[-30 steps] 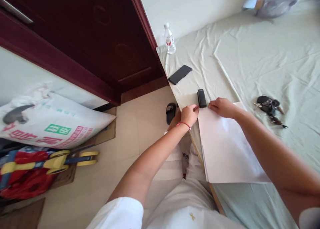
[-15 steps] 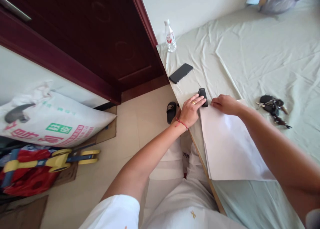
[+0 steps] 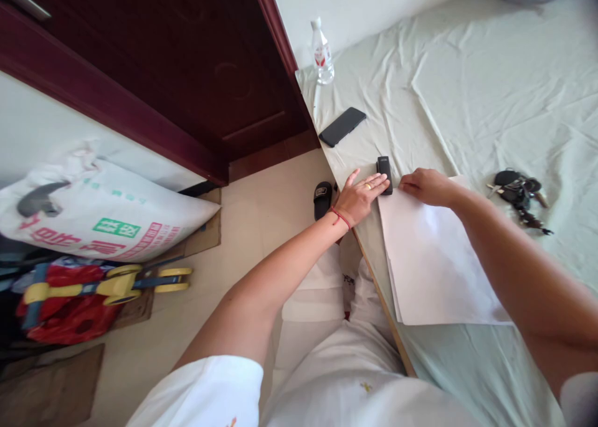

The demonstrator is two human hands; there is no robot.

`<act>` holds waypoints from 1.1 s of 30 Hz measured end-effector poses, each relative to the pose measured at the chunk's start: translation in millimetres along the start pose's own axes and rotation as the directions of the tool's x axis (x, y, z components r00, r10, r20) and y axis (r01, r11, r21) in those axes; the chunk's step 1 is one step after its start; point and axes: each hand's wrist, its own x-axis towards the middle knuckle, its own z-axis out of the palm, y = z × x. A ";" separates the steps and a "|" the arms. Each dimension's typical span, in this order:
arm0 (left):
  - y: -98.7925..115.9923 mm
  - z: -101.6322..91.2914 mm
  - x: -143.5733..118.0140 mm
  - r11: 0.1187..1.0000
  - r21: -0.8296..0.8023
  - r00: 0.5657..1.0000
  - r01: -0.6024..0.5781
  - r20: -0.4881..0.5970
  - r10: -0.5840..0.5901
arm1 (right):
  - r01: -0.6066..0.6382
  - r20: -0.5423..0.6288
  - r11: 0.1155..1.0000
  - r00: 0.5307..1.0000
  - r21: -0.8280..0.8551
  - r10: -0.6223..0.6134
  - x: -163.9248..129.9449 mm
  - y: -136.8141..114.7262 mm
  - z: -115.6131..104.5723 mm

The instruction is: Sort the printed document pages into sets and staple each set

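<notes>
A black stapler (image 3: 384, 168) lies at the top left corner of a stack of white paper sheets (image 3: 434, 271) on the cloth-covered surface. Across the stapler's near part stretch the fingers of my left hand (image 3: 362, 197), pressing from above, with the thumb apart. The hand wears a ring, and a red string circles its wrist. My right hand (image 3: 426, 186) rests at the far edge of the sheets, its fingers curled down and closed on the paper near the stapler. The fingertips of that hand are partly hidden.
A black phone (image 3: 343, 127) and a clear plastic bottle (image 3: 322, 55) stand farther along the left edge. A bunch of keys (image 3: 518, 193) lies right of the paper. On the floor are a large white sack (image 3: 107, 212), a yellow-and-blue toy vehicle (image 3: 116, 284) and a black slipper (image 3: 322, 198).
My left thumb has lifted away from the fingers, and the left fingers lie farther across the stapler. My right hand stays at the paper's edge. The view has shifted slightly.
</notes>
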 end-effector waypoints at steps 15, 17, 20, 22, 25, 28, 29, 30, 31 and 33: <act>40.4 34.8 -64.0 0.810 -0.468 0.828 0.355 -0.245 -0.504 | -0.036 -0.008 0.997 0.999 0.073 0.037 -69.5 -36.4 12.1; 55.2 32.2 -72.0 0.766 -0.520 0.822 0.379 -0.190 -0.536 | 0.003 -0.052 0.993 0.999 0.118 0.003 -76.3 -48.1 15.8; 70.9 27.5 -71.1 0.806 -0.429 0.856 0.406 -0.129 -0.500 | 0.058 -0.135 0.985 0.990 0.166 -0.036 -82.1 -63.5 21.0; 76.5 27.0 -66.8 0.864 -0.280 0.891 0.418 -0.061 -0.450 | 0.088 -0.192 0.979 0.980 0.186 -0.051 -85.6 -68.6 26.6; 81.0 31.9 -63.6 0.908 -0.074 0.911 0.411 -0.007 -0.413 | 0.091 -0.270 0.973 0.962 0.213 -0.030 -92.1 -67.7 40.1; 83.3 41.2 -66.2 0.912 0.043 0.913 0.407 -0.057 -0.405 | 0.080 -0.342 0.969 0.940 0.235 0.005 -100.3 -63.1 55.8; 83.6 44.3 -67.5 0.914 0.065 0.915 0.401 -0.079 -0.396 | 0.081 -0.372 0.967 0.928 0.241 0.015 -102.9 -61.9 60.3; 83.7 47.0 -68.7 0.915 0.081 0.917 0.395 -0.099 -0.387 | 0.084 -0.406 0.966 0.914 0.246 0.024 -105.1 -61.2 64.3; 83.5 49.3 -69.6 0.916 0.092 0.918 0.390 -0.113 -0.379 | 0.086 -0.441 0.965 0.897 0.247 0.033 -106.9 -60.8 67.7; 82.5 52.9 -70.4 0.916 0.115 0.920 0.385 -0.126 -0.371 | 0.099 -0.497 0.967 0.867 0.236 0.033 -108.5 -60.7 72.8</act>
